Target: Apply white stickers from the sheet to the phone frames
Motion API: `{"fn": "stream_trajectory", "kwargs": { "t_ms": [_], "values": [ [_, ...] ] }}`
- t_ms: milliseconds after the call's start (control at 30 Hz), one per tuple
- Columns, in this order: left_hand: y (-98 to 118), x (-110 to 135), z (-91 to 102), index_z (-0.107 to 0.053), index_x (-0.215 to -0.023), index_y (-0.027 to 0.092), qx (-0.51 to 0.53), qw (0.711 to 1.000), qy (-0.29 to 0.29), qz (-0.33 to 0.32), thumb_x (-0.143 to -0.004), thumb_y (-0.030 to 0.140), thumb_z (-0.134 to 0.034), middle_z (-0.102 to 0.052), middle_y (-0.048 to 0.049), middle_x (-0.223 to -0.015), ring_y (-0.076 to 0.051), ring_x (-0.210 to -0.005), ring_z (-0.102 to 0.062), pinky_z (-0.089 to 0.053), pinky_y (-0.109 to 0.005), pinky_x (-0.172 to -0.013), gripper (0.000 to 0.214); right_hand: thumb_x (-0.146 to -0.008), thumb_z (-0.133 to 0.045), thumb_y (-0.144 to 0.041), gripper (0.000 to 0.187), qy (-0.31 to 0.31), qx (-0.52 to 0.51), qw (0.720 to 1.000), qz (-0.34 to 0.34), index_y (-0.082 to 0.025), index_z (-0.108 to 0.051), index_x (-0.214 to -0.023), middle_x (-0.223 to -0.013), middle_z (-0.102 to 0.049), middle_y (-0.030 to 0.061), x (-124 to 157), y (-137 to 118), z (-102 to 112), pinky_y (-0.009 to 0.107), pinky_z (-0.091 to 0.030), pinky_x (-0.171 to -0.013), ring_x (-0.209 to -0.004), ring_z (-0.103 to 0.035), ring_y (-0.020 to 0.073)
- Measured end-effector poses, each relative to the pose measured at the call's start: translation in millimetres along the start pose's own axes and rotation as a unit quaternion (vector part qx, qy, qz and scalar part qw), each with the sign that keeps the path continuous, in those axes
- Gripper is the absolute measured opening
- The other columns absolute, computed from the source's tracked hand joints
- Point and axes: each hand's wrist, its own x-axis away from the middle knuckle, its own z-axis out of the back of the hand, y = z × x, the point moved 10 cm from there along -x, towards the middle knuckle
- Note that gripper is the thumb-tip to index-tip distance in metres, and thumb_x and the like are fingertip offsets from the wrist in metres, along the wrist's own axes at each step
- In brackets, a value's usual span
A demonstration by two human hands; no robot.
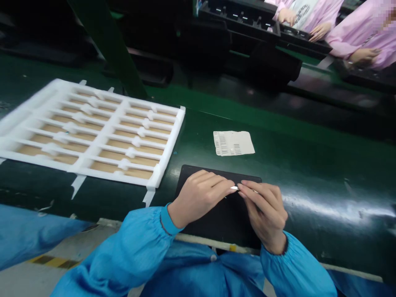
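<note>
Above a black mat (pixel 216 222), my left hand (pixel 204 194) and my right hand (pixel 264 208) meet fingertip to fingertip. Between them is a small white, slender piece (pixel 234 188), pinched by the left fingers, with the right fingertips closed at its other end. Most of the piece is covered by my fingers, so its kind does not show. Just beyond the mat lies a pale sheet (pixel 244 142) bearing rows of small grey strips, mostly along its left side and lower middle.
A white foam tray (pixel 123 103) with several slots over a brown base is at the left, with tape tabs at its edges. A green post (pixel 108 45) rises behind it. Across the green bench (pixel 309 161), people in pink sleeves (pixel 343 41) sit by black fixtures (pixel 241 18).
</note>
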Motion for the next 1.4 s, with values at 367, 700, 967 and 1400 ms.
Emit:
{"fn": "stream_trajectory", "kwargs": {
  "t_ms": [367,700,967,1400],
  "values": [
    [-2.6,-0.6,-1.0,-0.066,-0.099,0.016,-0.007,1.0,0.003,0.008,-0.098,0.024,-0.055,-0.075,-0.0017,-0.088,-0.015,-0.079,-0.068,-0.046,-0.028,-0.074,0.014,-0.087,-0.068,-0.015,0.042,-0.025,0.027,0.999,-0.002,-0.022,-0.059,-0.128,-0.119,-0.066,0.0105,-0.1,1.4,0.2,0.045,-0.051,-0.091,-0.108,-0.061,0.0257],
    [-4.2,-2.8,-2.8,-0.066,-0.097,0.017,-0.024,1.0,0.009,0.016,-0.097,0.022,-0.057,-0.074,-0.0019,-0.085,-0.017,-0.081,-0.069,-0.046,-0.03,-0.075,0.011,-0.093,-0.055,-0.01,0.02,-0.134,-0.042,0.983,-0.118,-0.019,-0.058,-0.111,-0.101,-0.064,0.0074,42.1,-3.0,-37.9,0.036,-0.051,-0.08,-0.091,-0.061,0.0206],
    [0.2,-13.0,-7.8,-0.065,-0.098,0.017,-0.077,0.996,-0.052,0.001,-0.099,0.019,-0.052,-0.075,-0.0017,-0.096,-0.017,-0.089,-0.069,-0.043,-0.037,-0.098,0.013,-0.098,-0.046,-0.017,0.012,-0.18,0.124,0.969,-0.116,-0.016,-0.058,-0.095,-0.093,-0.062,0.0107,38.1,2.5,-66.4,0.037,-0.044,-0.067,-0.08,-0.057,0.0243],
    [6.9,-18.8,-18.4,-0.061,-0.118,0.018,-0.029,0.996,-0.066,0.047,-0.097,0.025,-0.056,-0.073,-0.0038,-0.109,-0.02,-0.094,-0.068,-0.049,-0.035,-0.088,0.023,-0.094,-0.054,-0.005,0.035,0.059,-0.217,0.95,-0.218,-0.028,-0.066,-0.118,-0.092,-0.069,-0.0015,27.9,30.5,23.1,0.023,-0.055,-0.078,-0.084,-0.067,0.011]
  ]
}}
